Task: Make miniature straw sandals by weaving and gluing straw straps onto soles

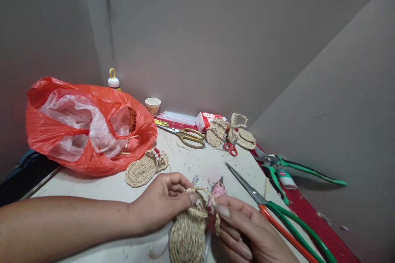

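Observation:
A small slipper [188, 234] of coiled straw cord is held upright between my hands at the near edge of the table. My left hand [166, 201] is closed, thumb and forefinger pinching the braided strap at its top. On the other side, my right hand [240, 226] closes its thumb and fingers on the strap's loose braided end. A pink glue gun [218, 189] with a dark nozzle shows just behind the strap, its lower part hidden by the slipper and fingers. Another straw slipper [143, 170] with red and white beads lies beyond my left hand.
A red plastic bag [92, 160] fills the left. Long scissors [262, 201] with orange and green handles lie right, near green-handled pliers [277, 164]. Gold-handled scissors [188, 136], small red scissors [231, 148], a paper cup [153, 106] and more straw pieces [217, 132] stand at the back.

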`<control>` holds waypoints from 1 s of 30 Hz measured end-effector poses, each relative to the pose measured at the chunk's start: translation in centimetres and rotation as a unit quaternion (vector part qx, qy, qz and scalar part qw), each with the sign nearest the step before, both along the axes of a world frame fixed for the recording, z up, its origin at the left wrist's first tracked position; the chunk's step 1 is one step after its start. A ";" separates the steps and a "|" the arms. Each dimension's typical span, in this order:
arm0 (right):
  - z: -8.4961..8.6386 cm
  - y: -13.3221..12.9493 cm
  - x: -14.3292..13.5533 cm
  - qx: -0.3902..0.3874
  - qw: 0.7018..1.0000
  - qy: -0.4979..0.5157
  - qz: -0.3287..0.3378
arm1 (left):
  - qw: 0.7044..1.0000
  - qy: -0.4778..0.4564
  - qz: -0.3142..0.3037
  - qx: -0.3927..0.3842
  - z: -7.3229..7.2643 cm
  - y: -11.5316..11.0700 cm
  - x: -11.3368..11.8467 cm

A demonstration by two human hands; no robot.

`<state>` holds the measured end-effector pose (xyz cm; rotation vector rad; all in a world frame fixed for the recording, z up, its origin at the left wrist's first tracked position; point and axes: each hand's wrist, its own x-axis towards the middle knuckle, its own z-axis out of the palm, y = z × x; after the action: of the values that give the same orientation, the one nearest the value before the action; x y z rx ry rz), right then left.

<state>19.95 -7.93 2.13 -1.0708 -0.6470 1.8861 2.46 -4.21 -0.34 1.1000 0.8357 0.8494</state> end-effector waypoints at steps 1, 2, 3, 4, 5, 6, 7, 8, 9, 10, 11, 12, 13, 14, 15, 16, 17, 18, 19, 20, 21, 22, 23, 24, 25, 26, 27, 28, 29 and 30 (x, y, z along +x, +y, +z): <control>-0.1 0.0 0.0 0.001 1.000 -0.003 0.005 | 1.000 0.005 0.002 -0.005 -0.1 0.1 0.1; -0.2 0.0 0.0 0.002 1.000 -0.007 0.006 | 1.000 0.010 0.007 -0.007 -0.2 0.2 0.1; -0.3 -0.1 0.0 0.003 1.000 -0.013 0.003 | 1.000 0.013 0.013 -0.007 -0.3 0.2 0.1; -0.4 -0.1 0.0 0.004 1.000 -0.018 -0.001 | 1.000 0.018 0.019 -0.006 -0.2 0.3 0.1; -0.4 -0.1 0.0 0.005 1.000 -0.022 -0.005 | 0.999 0.023 0.024 -0.004 -0.2 0.3 0.1; -0.4 -0.2 0.0 0.007 1.000 -0.025 -0.008 | 0.999 0.029 0.029 -0.003 0.0 0.3 0.1; -0.5 -0.2 0.0 0.007 1.000 -0.028 -0.010 | 0.999 0.036 0.032 -0.001 0.1 0.3 0.1; -0.5 -0.3 -0.1 0.007 0.999 -0.034 -0.011 | 0.999 0.043 0.034 0.000 0.2 0.3 0.1; -0.4 -0.3 -0.2 0.009 0.999 -0.040 -0.011 | 0.998 0.049 0.034 0.003 0.3 0.3 0.0; -0.4 -0.4 -0.2 0.011 0.999 -0.048 -0.010 | 0.998 0.054 0.033 0.006 0.4 0.3 0.0; -0.4 -0.5 -0.3 0.014 0.998 -0.056 -0.009 | 0.998 0.059 0.033 0.010 0.5 0.3 0.0; -0.4 -0.5 -0.4 0.020 0.997 -0.068 -0.009 | 0.997 0.063 0.034 0.016 0.5 0.3 0.0; -0.4 -0.6 -0.5 0.026 0.996 -0.083 -0.010 | 0.997 0.068 0.036 0.022 0.5 0.4 0.0; -0.4 -0.7 -0.6 0.034 0.994 -0.100 -0.013 | 0.996 0.071 0.038 0.029 0.5 0.4 0.0; -0.4 -0.7 -0.7 0.044 0.992 -0.119 -0.018 | 0.996 0.074 0.041 0.035 0.4 0.4 0.0; -0.4 -0.8 -0.8 0.058 0.988 -0.141 -0.024 | 0.995 0.076 0.044 0.040 0.4 0.4 -0.1; -0.4 -0.8 -0.9 0.073 0.983 -0.164 -0.030 | 0.995 0.078 0.046 0.044 0.3 0.5 -0.1; -0.4 -0.9 -1.0 0.088 0.978 -0.184 -0.035 | 0.995 0.080 0.047 0.045 0.3 0.5 -0.2; -0.5 -0.9 -1.1 0.102 0.973 -0.203 -0.039 | 0.995 0.080 0.047 0.045 0.3 0.6 -0.2; -0.6 -1.0 -1.1 0.115 0.968 -0.219 -0.041 | 0.995 0.079 0.047 0.045 0.3 0.6 -0.3; -0.7 -1.1 -1.2 0.125 0.964 -0.233 -0.042 | 0.995 0.078 0.047 0.046 0.3 0.7 -0.3; -0.9 -1.2 -1.2 0.132 0.961 -0.242 -0.039 | 0.995 0.075 0.047 0.045 0.4 0.7 -0.3; -1.1 -1.3 -1.3 0.139 0.958 -0.248 -0.035 | 0.995 0.071 0.048 0.043 0.5 0.8 -0.3; -1.4 -1.4 -1.3 0.147 0.955 -0.254 -0.029 | 0.996 0.066 0.050 0.040 0.6 0.8 -0.3; -1.7 -1.5 -1.3 0.155 0.952 -0.261 -0.021 | 0.996 0.062 0.052 0.034 0.7 0.8 -0.2; -2.0 -1.5 -1.2 0.165 0.948 -0.271 -0.013 | 0.996 0.060 0.055 0.027 0.9 0.8 -0.2; -2.3 -1.6 -1.2 0.182 0.941 -0.285 -0.006 | 0.996 0.059 0.057 0.022 1.0 0.8 -0.2; -2.6 -1.6 -1.1 0.207 0.929 -0.306 0.000 | 0.996 0.060 0.059 0.017 1.0 0.8 -0.1; -2.8 -1.5 -0.9 0.242 0.912 -0.332 0.005 | 0.996 0.061 0.062 0.014 1.1 0.8 -0.1; -2.9 -1.4 -0.8 0.286 0.888 -0.360 0.013 | 0.996 0.062 0.064 0.013 1.1 0.8 -0.1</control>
<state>19.17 -9.36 -0.77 -1.3344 -1.5293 1.1334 2.32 -3.37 0.79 1.1409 1.0085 0.9074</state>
